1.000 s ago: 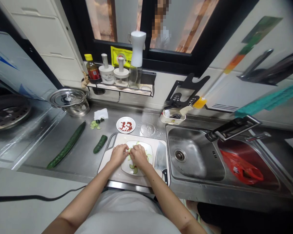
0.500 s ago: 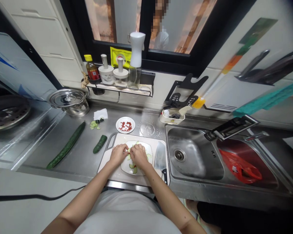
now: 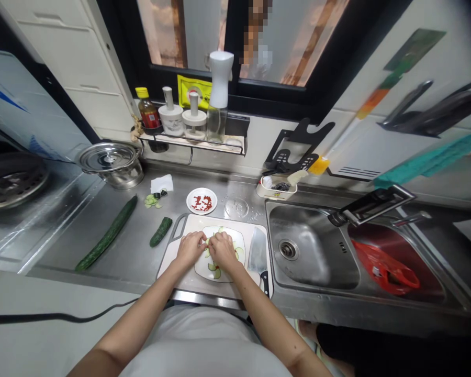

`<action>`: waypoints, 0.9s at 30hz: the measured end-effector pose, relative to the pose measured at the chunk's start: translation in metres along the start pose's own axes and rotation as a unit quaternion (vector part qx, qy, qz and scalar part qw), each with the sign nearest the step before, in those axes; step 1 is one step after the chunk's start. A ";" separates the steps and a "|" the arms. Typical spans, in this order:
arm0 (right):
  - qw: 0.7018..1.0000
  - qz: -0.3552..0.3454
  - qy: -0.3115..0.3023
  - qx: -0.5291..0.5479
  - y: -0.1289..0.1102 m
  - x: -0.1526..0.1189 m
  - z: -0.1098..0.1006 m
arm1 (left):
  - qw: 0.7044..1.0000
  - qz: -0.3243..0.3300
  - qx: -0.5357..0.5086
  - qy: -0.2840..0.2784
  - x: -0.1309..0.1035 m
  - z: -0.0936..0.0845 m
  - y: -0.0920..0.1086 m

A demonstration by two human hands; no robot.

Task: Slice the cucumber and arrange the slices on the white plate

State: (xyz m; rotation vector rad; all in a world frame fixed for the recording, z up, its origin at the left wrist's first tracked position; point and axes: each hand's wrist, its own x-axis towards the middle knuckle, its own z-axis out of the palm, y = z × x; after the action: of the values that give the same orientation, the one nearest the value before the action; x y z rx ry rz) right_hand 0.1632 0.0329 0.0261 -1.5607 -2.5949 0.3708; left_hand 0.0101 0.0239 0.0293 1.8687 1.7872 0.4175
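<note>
Over a white square plate (image 3: 202, 268), my left hand (image 3: 190, 246) and my right hand (image 3: 223, 250) work close together, fingertips nearly touching. Both hands are closed in a pinch. Whatever lies between the fingers is too small and covered to make out. Thin cucumber slices (image 3: 215, 272) are laid around the plate, partly hidden by my hands, with a bit of red beside the front ones. The plate rests on a cutting board (image 3: 178, 277). A kitchen knife (image 3: 257, 252) lies on the board, right of the plate. Behind the board, a small round plate (image 3: 189, 201) holds red pieces (image 3: 202, 204).
Left of the board lie a cucumber piece (image 3: 160, 232) and a long cucumber (image 3: 108, 233). More slices (image 3: 151, 200) sit near a white tissue (image 3: 162, 183). A lidded pot (image 3: 123, 175) stands back left. The sink (image 3: 314, 262) is at right, with a red bag (image 3: 388, 272) beyond.
</note>
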 end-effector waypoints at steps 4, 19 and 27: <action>1.000 0.010 0.010 0.014 0.001 -0.002 -0.004 | 1.000 -0.002 -0.024 0.010 0.000 -0.002 -0.004; 1.000 0.009 0.000 0.010 -0.004 -0.002 -0.001 | 1.000 -0.019 -0.018 0.004 -0.003 -0.001 0.003; 1.000 0.013 -0.009 0.001 -0.004 -0.002 0.000 | 1.000 -0.014 -0.015 -0.004 -0.001 -0.001 0.002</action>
State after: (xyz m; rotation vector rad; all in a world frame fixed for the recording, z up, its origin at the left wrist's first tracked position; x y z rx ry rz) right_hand 0.1602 0.0296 0.0273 -1.5993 -2.5876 0.3919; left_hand 0.0109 0.0232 0.0309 1.8207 1.7896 0.4250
